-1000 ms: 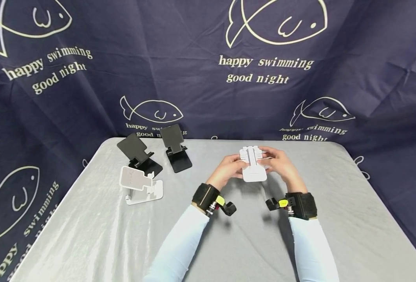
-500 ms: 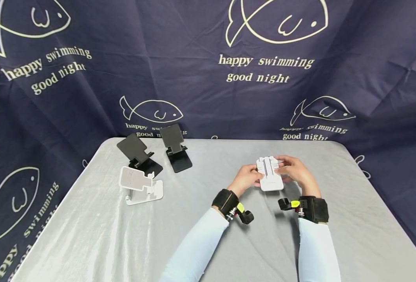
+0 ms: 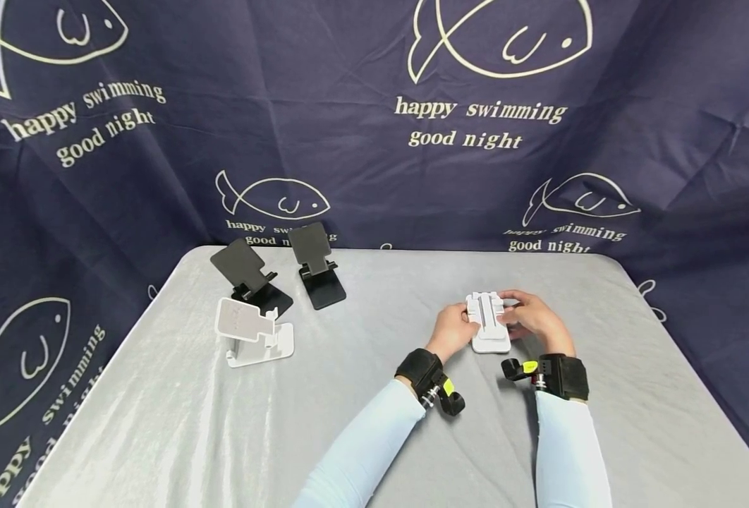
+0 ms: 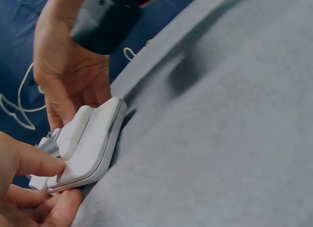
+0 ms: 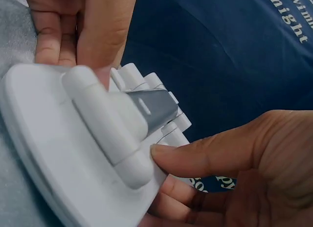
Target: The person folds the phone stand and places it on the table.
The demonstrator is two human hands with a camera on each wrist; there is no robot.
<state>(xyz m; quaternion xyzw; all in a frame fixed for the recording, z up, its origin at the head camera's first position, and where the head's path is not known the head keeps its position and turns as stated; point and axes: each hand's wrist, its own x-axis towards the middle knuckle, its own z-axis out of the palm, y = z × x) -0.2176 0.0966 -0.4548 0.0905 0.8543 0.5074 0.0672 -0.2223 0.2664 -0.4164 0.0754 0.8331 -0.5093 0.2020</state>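
Note:
A white phone stand (image 3: 490, 326), folded flat, lies low at the tabletop on the right side of the head view. My left hand (image 3: 453, 330) grips its left edge; in the left wrist view the thumb is on top and the fingers (image 4: 63, 207) are underneath. On the opposite edge my right hand (image 3: 535, 321) pinches the stand, its thumb (image 5: 205, 156) on the upper face and its fingers below. Close up, the folded white stand (image 5: 54, 124) shows a hinge barrel and a grey neck. Its underside is hidden.
On the left of the grey-clothed table (image 3: 374, 437) stand two unfolded black phone stands, one (image 3: 238, 266) farther left and another (image 3: 311, 250) beside it. An unfolded white phone stand (image 3: 244, 321) is in front of them. A dark blue printed curtain (image 3: 349, 141) hangs behind.
Both hands have carried the folded white phone stand to the right and down toward the tabletop. Over the last half second the movement is small. The other stands have stayed put.

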